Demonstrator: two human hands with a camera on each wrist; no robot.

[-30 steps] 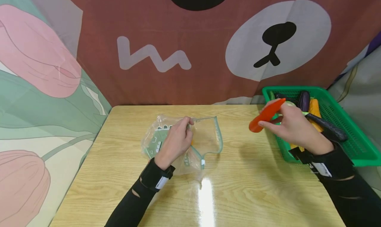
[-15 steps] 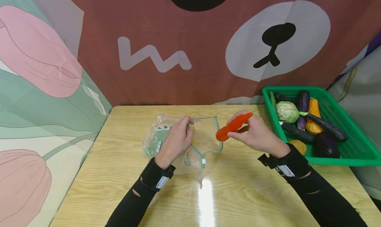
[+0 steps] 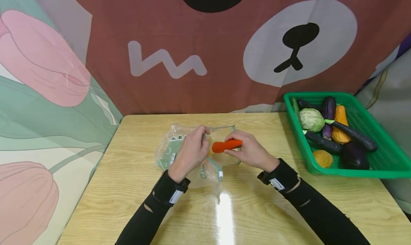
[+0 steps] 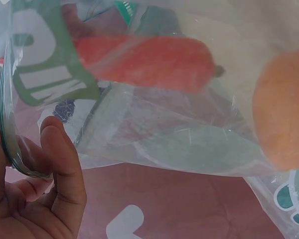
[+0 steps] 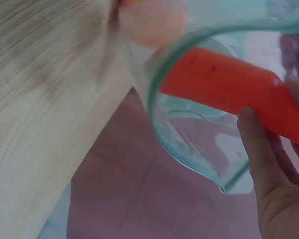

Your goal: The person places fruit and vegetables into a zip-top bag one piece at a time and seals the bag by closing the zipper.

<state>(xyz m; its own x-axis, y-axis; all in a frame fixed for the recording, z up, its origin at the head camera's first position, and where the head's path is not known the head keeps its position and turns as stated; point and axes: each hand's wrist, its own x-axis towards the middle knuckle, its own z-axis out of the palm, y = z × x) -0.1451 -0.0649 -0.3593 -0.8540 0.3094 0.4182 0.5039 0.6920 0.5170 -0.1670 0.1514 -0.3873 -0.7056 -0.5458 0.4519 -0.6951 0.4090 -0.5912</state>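
A clear zip bag (image 3: 168,154) with a green print and green-edged mouth lies on the table. My left hand (image 3: 192,150) pinches the rim of its mouth between thumb and fingers, holding it up. With thumb and fingers my right hand (image 3: 253,152) grips an orange-red carrot (image 3: 224,146). In the right wrist view the blunt end of the carrot (image 5: 219,79) reaches through the open mouth into the bag. The left wrist view shows that end through the plastic. A round orange item (image 4: 281,112) sits deeper in the bag, partly cut off by the frame.
A green plastic basket (image 3: 391,156) stands at the right of the wooden table (image 3: 128,202). It holds a cabbage (image 3: 311,119), several dark eggplants (image 3: 354,156), an orange-yellow elongated vegetable (image 3: 340,133) and a round yellow one (image 3: 322,158). A printed cloth (image 3: 167,95) hangs behind the table.
My right hand has carried the carrot leftward from beside the basket to the bag, and its end is now inside the mouth. My left hand keeps its place on the rim.
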